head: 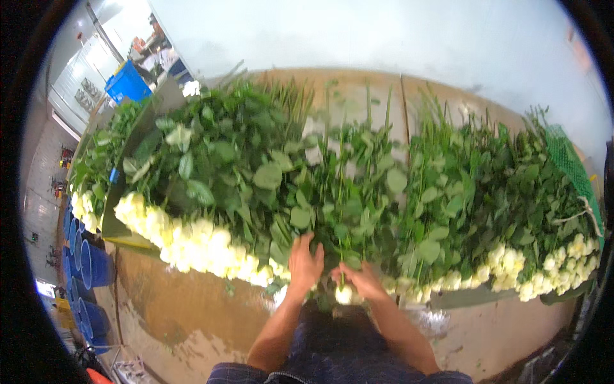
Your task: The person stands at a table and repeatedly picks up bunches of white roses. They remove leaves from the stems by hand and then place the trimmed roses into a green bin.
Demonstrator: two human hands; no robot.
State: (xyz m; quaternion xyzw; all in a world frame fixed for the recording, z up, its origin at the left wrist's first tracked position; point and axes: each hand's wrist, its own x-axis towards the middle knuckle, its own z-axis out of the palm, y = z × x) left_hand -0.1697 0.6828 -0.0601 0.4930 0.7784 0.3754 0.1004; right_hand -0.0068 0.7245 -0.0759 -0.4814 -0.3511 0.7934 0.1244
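Note:
Cut roses with long leafy stems lie across a table, with pale cream rose heads [196, 245] along its near edge. Near the middle, my right hand [360, 281] has its fingers around the stem of one rose, just above its cream bloom [343, 294]. My left hand [306, 264] is beside it to the left, fingers apart over the green leaves [301, 217], with no stem plainly held. Bare stem ends point to the far side of the table [395, 103].
Green netting [571, 163] borders the right end. On the left are a dark divider [122, 177], more roses and a blue crate [127, 82]. Blue buckets [96, 264] stand on the floor at lower left. A pale wall [360, 38] rises behind the table.

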